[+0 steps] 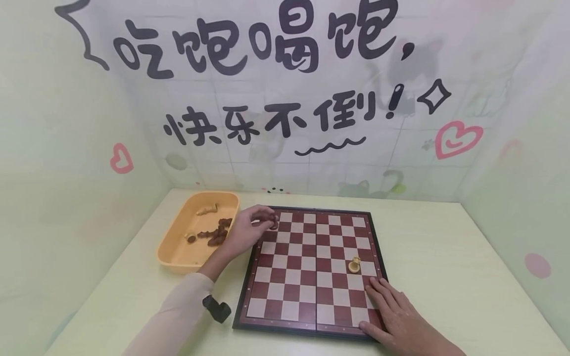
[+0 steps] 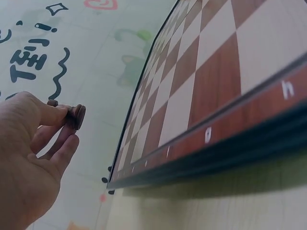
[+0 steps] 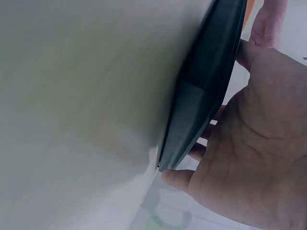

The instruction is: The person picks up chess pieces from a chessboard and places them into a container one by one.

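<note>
My left hand (image 1: 244, 232) pinches a dark brown chess piece (image 2: 76, 116) between thumb and fingertips, its round base facing outward. In the head view that hand is over the far left corner of the checkered chessboard (image 1: 291, 280). The fingers hide much of the piece. My right hand (image 1: 398, 316) lies with extended fingers on the board's near right corner, holding no piece; its fingers lap over the dark edge in the right wrist view. A cream chess piece (image 1: 354, 265) is on the right half of the board, beyond the right fingertips.
Left of the board stands an orange-yellow tray (image 1: 171, 257) with several dark pieces (image 1: 218, 233) and a few cream ones (image 1: 207, 209). A black strap-like object (image 1: 216, 309) sits at the left sleeve. A printed wall (image 1: 285, 168) rises behind the table.
</note>
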{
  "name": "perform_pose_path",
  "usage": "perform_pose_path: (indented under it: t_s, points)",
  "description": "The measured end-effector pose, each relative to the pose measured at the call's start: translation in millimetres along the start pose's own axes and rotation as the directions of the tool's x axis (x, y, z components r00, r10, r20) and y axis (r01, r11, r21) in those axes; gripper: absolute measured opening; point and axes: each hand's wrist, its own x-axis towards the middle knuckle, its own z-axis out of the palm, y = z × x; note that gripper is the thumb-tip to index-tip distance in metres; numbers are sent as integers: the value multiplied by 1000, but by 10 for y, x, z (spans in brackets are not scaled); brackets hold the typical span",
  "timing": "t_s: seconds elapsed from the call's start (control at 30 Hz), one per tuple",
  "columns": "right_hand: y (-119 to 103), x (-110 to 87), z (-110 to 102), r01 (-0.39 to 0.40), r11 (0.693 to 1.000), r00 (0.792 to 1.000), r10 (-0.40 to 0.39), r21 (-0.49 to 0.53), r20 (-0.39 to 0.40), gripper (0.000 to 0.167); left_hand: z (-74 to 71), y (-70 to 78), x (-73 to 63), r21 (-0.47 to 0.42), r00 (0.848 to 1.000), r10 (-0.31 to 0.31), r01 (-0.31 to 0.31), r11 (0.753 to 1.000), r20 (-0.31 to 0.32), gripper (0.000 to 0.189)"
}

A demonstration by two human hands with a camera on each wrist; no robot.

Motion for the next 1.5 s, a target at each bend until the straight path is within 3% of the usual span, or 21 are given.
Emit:
perform_pose_path:
  t_s: [0.2, 0.47, 0.73, 1.17, 1.37, 1.5]
  points:
    - [-15, -4, -12, -5, 1000, 1000, 5, 8, 9, 76, -189, -30, -63, 4, 999, -49, 49, 999, -25, 24]
    - [-17, 7, -42, -22, 1000, 999, 22, 8, 42, 78, -368, -105, -120, -13, 999, -9, 9, 1000, -47, 25]
    - [-30, 10, -47, -21, 1000, 998, 20, 6, 58, 79, -479, -114, -167, -72, 998, -54, 50, 996, -44, 24]
    - [-43, 5, -71, -42, 999, 996, 41, 5, 82, 82, -705, -136, -209, 19, 996, -48, 50, 999, -73, 26]
    - [-46, 4, -94, -14, 1000, 999, 14, -1, 51, 79, -860, -168, -249, -11, 991, -71, 70, 997, -110, 25]
    - [-55, 9, -99, -5, 1000, 998, 5, 2, 57, 79, -939, -210, -296, -27, 991, -48, 45, 999, -127, 24]
